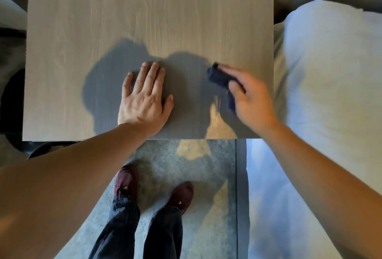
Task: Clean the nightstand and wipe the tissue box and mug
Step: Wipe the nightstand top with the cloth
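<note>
The nightstand [103, 21] is a pale wood-grain top that fills the upper middle of the head view, with nothing standing on it. My left hand [144, 97] lies flat on its front middle, palm down, fingers slightly spread. My right hand [250, 99] is at the front right of the top, holding a bunched dark blue cloth [218, 78] against the surface; this hand is slightly blurred. No tissue box or mug is in view.
A bed with a pale pillow and sheet [330, 72] lies close along the nightstand's right side. Grey carpet [169, 167] and my feet in maroon shoes [179, 196] are below the front edge. Dark objects [12, 97] sit at the left.
</note>
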